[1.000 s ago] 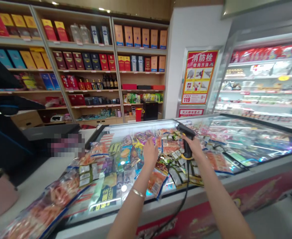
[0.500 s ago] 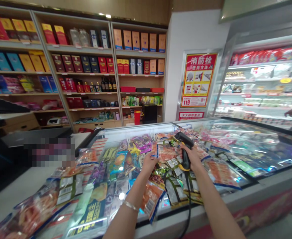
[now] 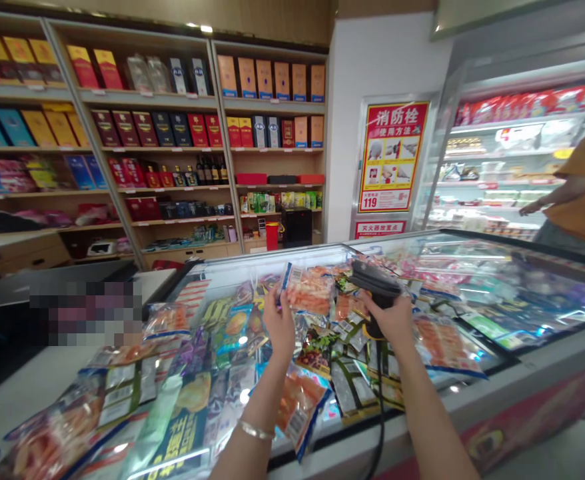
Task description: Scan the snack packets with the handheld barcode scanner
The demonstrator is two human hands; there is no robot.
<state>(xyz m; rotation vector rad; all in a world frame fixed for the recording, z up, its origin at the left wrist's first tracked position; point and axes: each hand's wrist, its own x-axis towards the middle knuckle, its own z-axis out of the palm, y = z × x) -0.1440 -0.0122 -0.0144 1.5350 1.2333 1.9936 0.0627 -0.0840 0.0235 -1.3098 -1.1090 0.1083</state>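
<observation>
My left hand (image 3: 280, 320) pinches the left edge of a clear food packet (image 3: 312, 291) with blue trim and orange-pink contents, raised above the pile on the glass. In my right hand (image 3: 390, 317) is a black handheld barcode scanner (image 3: 375, 283) with yellow trim, its head pointing left toward the packet. The scanner's cable (image 3: 380, 407) hangs down over the freezer's near edge. Below both hands lie green-and-silver packets (image 3: 350, 387) and a packet with a mushroom-and-greens picture (image 3: 316, 353). Nearer me rests another blue-edged packet (image 3: 300, 403) with a barcode.
The packets lie on a glass-topped chest freezer (image 3: 472, 260). More packets (image 3: 57, 420) lie at its left end, beside a counter (image 3: 47, 363). Shelves of boxes (image 3: 167, 130) line the back wall. A person in an orange top (image 3: 580, 190) stands at right by the refrigerated shelves (image 3: 502, 160).
My left hand has lifted the packet up and tilted it. My right hand has turned the scanner more level. The person at right has come further into view.
</observation>
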